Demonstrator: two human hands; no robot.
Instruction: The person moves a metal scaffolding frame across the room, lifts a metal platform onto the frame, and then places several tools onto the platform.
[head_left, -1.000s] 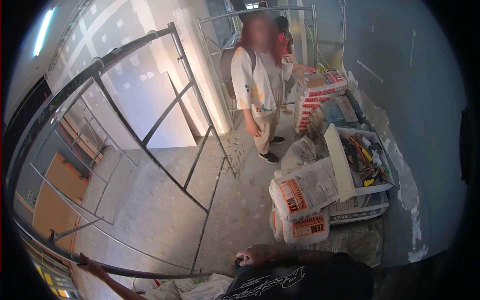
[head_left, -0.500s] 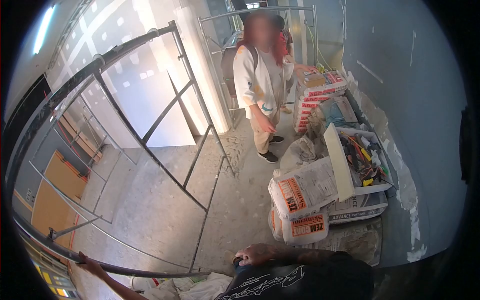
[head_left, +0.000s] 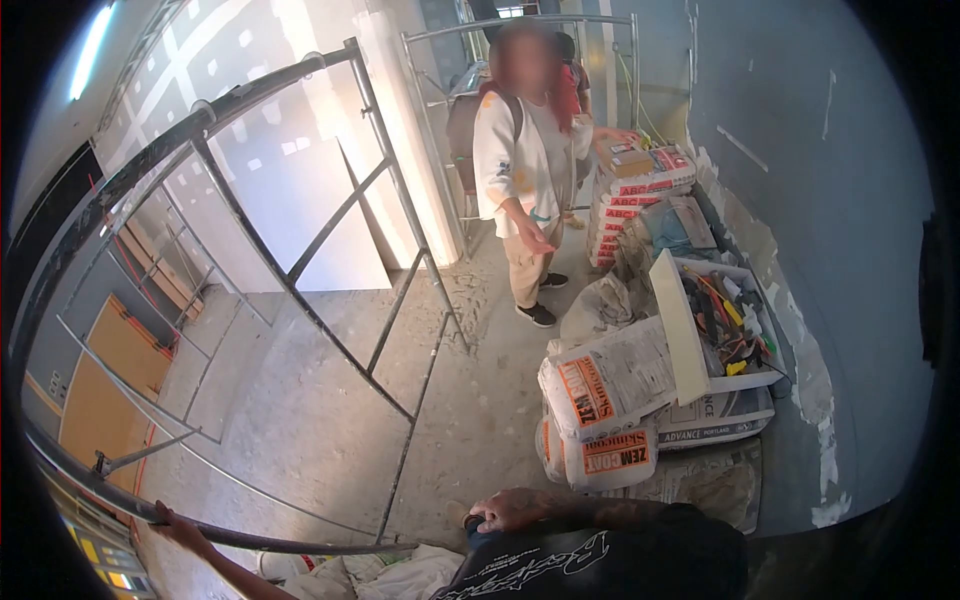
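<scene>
Left hand (head_left: 178,531) clamped on scaffold frame (head_left: 300,546), right hand (head_left: 497,512) low at the near edge

The scaffold frame fills the left side of the scene, its dark tubes rising from the near edge toward the far wall. At the near left, the fingers of the left hand are wrapped around its lowest tube. The right hand lies near the middle, just in front of the black shirt (head_left: 660,555); its fingers look curled, but whether they hold anything cannot be told.

Below the tube, pale crumpled sheeting (head_left: 405,575) lies between the two arms. Bare concrete floor (head_left: 310,370) stretches away beyond the frame to a pale board (head_left: 325,235) leaning against the far wall.

On the right, Zem Coat bags (head_left: 610,375) lie stacked, with an open white box (head_left: 682,335) of mixed tools (head_left: 735,310) just beside them. Farther back stands a pile of ABC bags (head_left: 612,218) with a small cardboard box (head_left: 625,160) on top. Another person (head_left: 520,165) in a light jacket stands to its left, one arm stretched toward the top of the pile.
</scene>
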